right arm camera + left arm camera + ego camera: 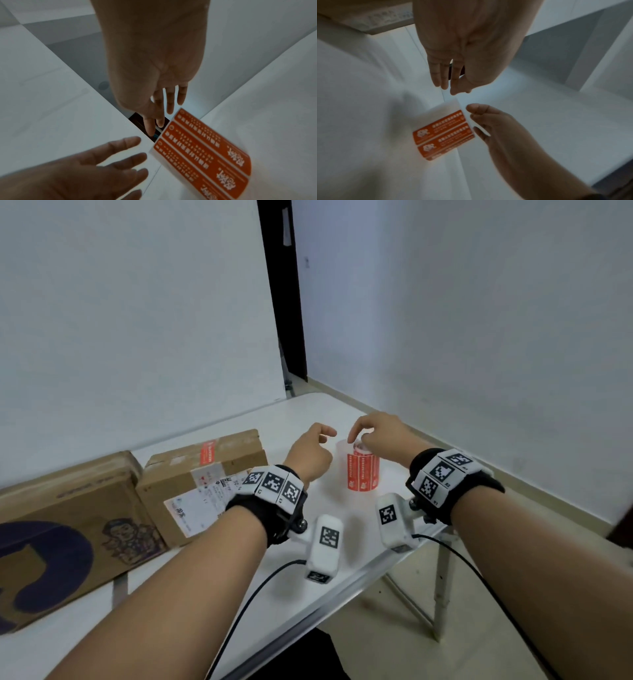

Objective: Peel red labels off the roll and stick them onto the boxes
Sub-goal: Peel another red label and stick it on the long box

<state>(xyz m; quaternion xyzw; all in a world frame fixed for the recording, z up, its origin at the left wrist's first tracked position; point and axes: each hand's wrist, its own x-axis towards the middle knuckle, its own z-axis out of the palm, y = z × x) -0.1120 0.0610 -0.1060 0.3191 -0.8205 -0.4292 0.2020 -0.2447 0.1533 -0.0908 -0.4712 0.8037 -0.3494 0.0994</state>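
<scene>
The print on the red labels is too smeared to read in either wrist view, and from above the right hand covers the top of the label roll, so whether its fingertips actually touch the rim or the loose white backing strip is hard to settle; they reach down to it, bent at the knuckles, without any clear pinch. The roll stands upright near the tabletop's far right corner, close to the right edge of the tabletop. The left hand hovers just beside the roll on its left, apart from it, thumb and fingers loosely spread and holding nothing; in the right wrist view its fingers are blurred. Both forearms stretch forward over the near edge, each wrist wrapped in a black band carrying checkered markers and a white camera block with a cable. Along the left edge sit two cardboard boxes: the nearer large box, cut off at the frame's side, shows a purple printed figure; the smaller box behind it carries a white shipping slip and one red sticker on its top, its text unreadable
</scene>
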